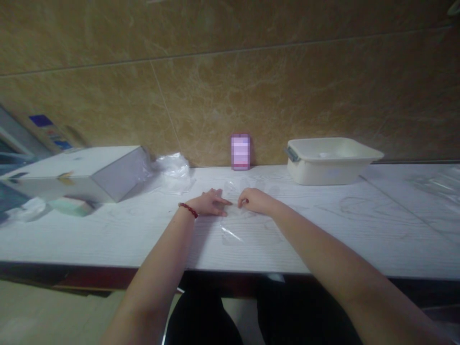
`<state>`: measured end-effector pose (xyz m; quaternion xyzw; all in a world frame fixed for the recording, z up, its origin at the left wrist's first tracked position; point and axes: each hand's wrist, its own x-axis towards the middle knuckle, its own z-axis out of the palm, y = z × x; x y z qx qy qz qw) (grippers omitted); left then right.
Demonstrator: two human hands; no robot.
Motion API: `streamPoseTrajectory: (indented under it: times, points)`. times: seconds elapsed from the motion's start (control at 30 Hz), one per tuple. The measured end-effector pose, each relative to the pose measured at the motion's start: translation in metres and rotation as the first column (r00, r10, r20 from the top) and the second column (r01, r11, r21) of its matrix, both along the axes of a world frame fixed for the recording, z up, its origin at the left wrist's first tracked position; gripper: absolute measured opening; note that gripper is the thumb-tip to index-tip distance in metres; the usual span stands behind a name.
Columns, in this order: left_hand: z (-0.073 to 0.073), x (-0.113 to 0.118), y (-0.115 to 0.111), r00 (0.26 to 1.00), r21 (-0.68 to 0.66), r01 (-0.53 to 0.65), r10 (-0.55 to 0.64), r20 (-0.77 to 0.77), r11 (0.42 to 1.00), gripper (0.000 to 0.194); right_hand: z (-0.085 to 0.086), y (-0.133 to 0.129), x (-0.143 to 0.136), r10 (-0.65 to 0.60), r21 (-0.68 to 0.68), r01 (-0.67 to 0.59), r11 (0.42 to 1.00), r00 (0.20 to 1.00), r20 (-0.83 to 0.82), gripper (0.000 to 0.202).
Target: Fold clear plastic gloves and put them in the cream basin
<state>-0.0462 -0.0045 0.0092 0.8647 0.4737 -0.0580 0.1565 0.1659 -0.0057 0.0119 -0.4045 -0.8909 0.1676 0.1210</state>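
Observation:
A clear plastic bag [233, 235] lies flat on the white wood-grain table, hard to make out against it. My left hand [212, 202] rests on its left side with fingers spread and the index finger stretched toward the right. A red beaded bracelet circles that wrist. Close beside it, my right hand [254, 200] is closed, its thumb and fingers pinched together at the bag's film near the left index fingertip. Any small item in that pinch is hidden.
A phone [240, 152] leans upright against the tiled wall. To its right stands a cream plastic bin [323, 170] with a grey clip. On the left are a white box [104, 175], crumpled clear plastic [174, 173] and a pale green sponge-like block [74, 206]. More clear plastic [443, 184] lies far right.

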Motion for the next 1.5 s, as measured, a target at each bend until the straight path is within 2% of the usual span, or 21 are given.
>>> streamPoseTrajectory:
  times: [0.1, 0.23, 0.37, 0.53, 0.8, 1.03, 1.07, 1.13, 1.2, 1.27, 1.33, 1.4, 1.5]
  points:
    - [0.002, 0.000, -0.002, 1.000, -0.034, -0.002, 0.002, -0.018, 0.999, 0.063, 0.002, 0.002, 0.005, -0.086, -0.032, 0.088, 0.996, 0.995, 0.046, 0.026]
    - [0.003, 0.000, -0.003, 0.999, -0.043, -0.004, 0.002, -0.034, 0.999, 0.063, 0.007, 0.002, 0.011, -0.158, 0.011, 0.157, 0.987, 0.987, 0.032, 0.031]
    - [0.002, 0.000, -0.002, 0.999, -0.038, -0.001, 0.000, -0.038, 0.999, 0.063, 0.009, -0.003, 0.010, -0.084, 0.022, 0.084, 0.996, 0.996, -0.022, 0.028]
    - [0.003, 0.001, -0.003, 0.999, -0.045, -0.006, 0.004, -0.039, 0.999, 0.063, 0.006, -0.003, 0.010, 0.015, -0.058, -0.016, 0.998, 1.000, -0.022, 0.023]
    - [0.009, 0.002, -0.008, 0.999, -0.080, -0.018, 0.015, -0.041, 0.997, 0.067, 0.001, 0.010, 0.026, -0.035, -0.198, 0.037, 0.980, 0.999, 0.012, 0.030]
    - [0.012, 0.001, -0.008, 1.000, -0.058, -0.013, 0.014, 0.009, 0.998, 0.067, 0.001, 0.009, 0.043, -0.006, -0.201, 0.000, 0.980, 1.000, -0.027, 0.031]
    - [0.013, 0.000, -0.008, 0.999, -0.043, -0.008, 0.009, 0.043, 0.999, 0.064, 0.002, 0.010, 0.049, -0.051, -0.169, 0.043, 0.985, 0.998, -0.042, 0.030]
    - [0.012, -0.001, -0.006, 0.991, 0.010, -0.018, 0.016, 0.129, 1.000, 0.057, 0.005, 0.013, 0.064, -0.227, -0.065, 0.222, 0.973, 0.970, -0.092, 0.029]
    - [0.011, -0.001, -0.004, 0.978, 0.094, -0.064, 0.044, 0.203, 0.994, 0.052, 0.005, 0.019, 0.082, -0.443, 0.031, 0.449, 0.893, 0.889, -0.115, 0.029]
    - [0.009, -0.001, -0.001, 0.968, 0.175, -0.102, 0.057, 0.246, 0.979, 0.049, 0.003, 0.026, 0.097, -0.590, 0.074, 0.591, 0.803, 0.806, -0.039, 0.029]
    - [0.009, 0.001, 0.001, 0.960, 0.232, -0.103, 0.035, 0.277, 0.967, 0.045, 0.000, 0.030, 0.106, -0.646, 0.096, 0.640, 0.763, 0.761, 0.061, 0.030]
    - [0.010, 0.004, 0.000, 0.953, 0.271, -0.096, 0.009, 0.303, 0.958, 0.043, -0.004, 0.033, 0.109, -0.641, 0.105, 0.632, 0.767, 0.758, 0.117, 0.034]
    - [0.013, 0.014, -0.003, 0.950, 0.318, -0.101, -0.003, 0.312, 0.943, 0.040, -0.010, 0.033, 0.106, -0.619, 0.094, 0.612, 0.785, 0.776, 0.120, 0.038]
